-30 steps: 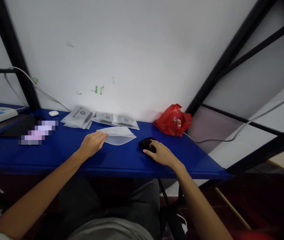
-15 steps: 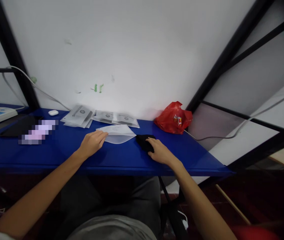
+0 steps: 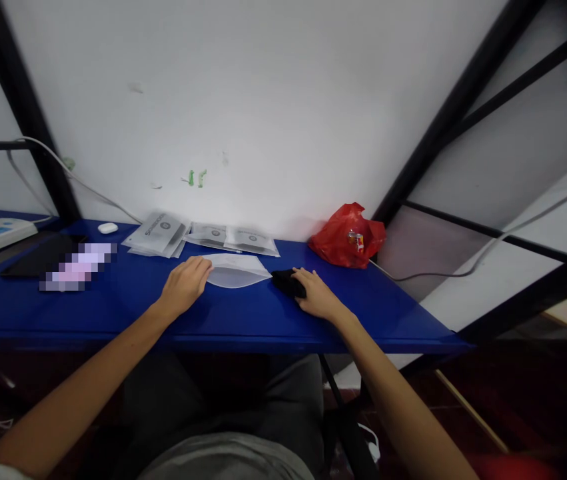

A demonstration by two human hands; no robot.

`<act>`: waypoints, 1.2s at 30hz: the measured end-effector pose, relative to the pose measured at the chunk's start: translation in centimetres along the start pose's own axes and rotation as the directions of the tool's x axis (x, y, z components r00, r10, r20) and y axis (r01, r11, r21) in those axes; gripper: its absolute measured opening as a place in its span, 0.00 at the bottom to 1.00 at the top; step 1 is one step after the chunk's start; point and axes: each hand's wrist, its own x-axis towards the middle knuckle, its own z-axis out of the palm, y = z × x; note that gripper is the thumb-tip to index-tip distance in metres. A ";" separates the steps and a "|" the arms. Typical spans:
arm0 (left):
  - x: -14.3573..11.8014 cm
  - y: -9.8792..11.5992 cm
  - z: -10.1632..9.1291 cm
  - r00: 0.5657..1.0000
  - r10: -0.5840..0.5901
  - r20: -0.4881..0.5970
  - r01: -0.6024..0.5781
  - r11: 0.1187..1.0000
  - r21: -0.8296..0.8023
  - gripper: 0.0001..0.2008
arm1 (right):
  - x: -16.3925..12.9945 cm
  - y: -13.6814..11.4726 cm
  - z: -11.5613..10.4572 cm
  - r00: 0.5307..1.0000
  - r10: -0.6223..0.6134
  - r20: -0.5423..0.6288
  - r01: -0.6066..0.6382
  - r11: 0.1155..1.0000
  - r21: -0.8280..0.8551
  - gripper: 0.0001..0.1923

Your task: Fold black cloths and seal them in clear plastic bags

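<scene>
My left hand (image 3: pixel 186 285) pinches the left end of a frosted plastic pouch (image 3: pixel 237 273), which lies on the blue table with its mouth gaping slightly toward me. To its right, my right hand (image 3: pixel 317 295) is closed on a small black folded cloth item (image 3: pixel 288 283); its exact kind I cannot make out. The left tip of that black item meets the pouch's right corner. Whether it reaches inside the pouch cannot be seen. My right fingers cover part of it.
Behind the pouch lie printed frosted pouches, a stack (image 3: pixel 158 235) and a flat pair (image 3: pixel 252 240). A red plastic bag (image 3: pixel 348 237) sits at the back right. Leftward are a white case (image 3: pixel 108 228), a dark tablet-like slab (image 3: pixel 30 257) and a power strip (image 3: pixel 0 239). The blue table (image 3: pixel 243 327) ends before my lap.
My right hand has shifted slightly and its fingers now wrap more closely over the black cloth item. The left hand stays on the pouch, nearly unmoved.
</scene>
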 end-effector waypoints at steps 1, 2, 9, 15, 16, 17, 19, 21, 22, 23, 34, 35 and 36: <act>0.0 0.0 0.1 1.000 0.001 0.007 -0.001 1.000 0.002 0.11 | 0.1 0.1 0.1 1.000 0.004 0.008 -0.004 1.000 0.024 0.29; -0.1 -0.1 0.1 1.000 0.003 0.015 -0.003 1.000 0.003 0.11 | 0.1 0.1 0.2 1.000 0.008 0.012 -0.009 0.999 0.043 0.30; -0.1 -0.1 0.7 0.999 -0.013 0.052 0.015 0.999 -0.029 0.11 | 0.5 -0.9 -0.3 0.998 0.059 0.021 -0.059 0.998 0.003 0.32; 0.8 0.0 0.4 0.992 -0.056 0.116 0.045 0.994 0.095 0.13 | 0.1 -2.0 -1.0 0.999 0.034 0.035 -0.034 0.999 -0.009 0.30; 0.9 0.0 0.4 0.990 -0.060 0.125 0.046 0.992 0.113 0.13 | -0.2 -2.2 -1.3 0.999 0.010 0.032 -0.011 1.000 0.009 0.31; 1.1 -0.1 0.3 0.988 -0.063 0.139 0.046 0.991 0.124 0.13 | -0.6 -2.4 -1.6 1.000 -0.013 0.021 0.012 0.999 0.032 0.32; 1.3 -0.1 0.0 0.980 -0.068 0.185 0.044 0.991 0.128 0.12 | -1.3 -2.9 -2.4 0.998 -0.040 -0.038 0.043 0.996 0.072 0.33; 1.5 0.1 -0.2 0.969 -0.059 0.241 0.030 0.992 0.123 0.11 | -1.9 -3.5 -3.2 0.987 -0.052 -0.151 0.067 0.993 0.098 0.34; 1.6 0.2 -0.3 0.963 -0.051 0.265 0.018 0.992 0.123 0.11 | -2.1 -3.9 -3.5 0.974 -0.065 -0.215 0.090 0.990 0.108 0.34; 1.6 0.4 -0.4 0.958 -0.041 0.283 0.006 0.992 0.126 0.11 | -2.3 -4.4 -3.8 0.956 -0.089 -0.279 0.126 0.985 0.117 0.34; 3.1 3.0 -2.5 0.927 -0.093 0.364 0.115 0.993 -0.040 0.13 | -0.9 -9.5 -0.7 0.888 -0.375 -0.266 0.411 0.907 0.094 0.40; 3.3 3.0 -2.6 0.920 -0.105 0.377 0.137 0.989 -0.059 0.13 | -0.7 -9.4 -0.4 0.894 -0.370 -0.253 0.403 0.910 0.094 0.41; 3.4 3.1 -2.7 0.916 -0.113 0.385 0.153 0.985 -0.074 0.13 | -0.6 -9.4 -0.2 0.899 -0.364 -0.245 0.396 0.914 0.095 0.41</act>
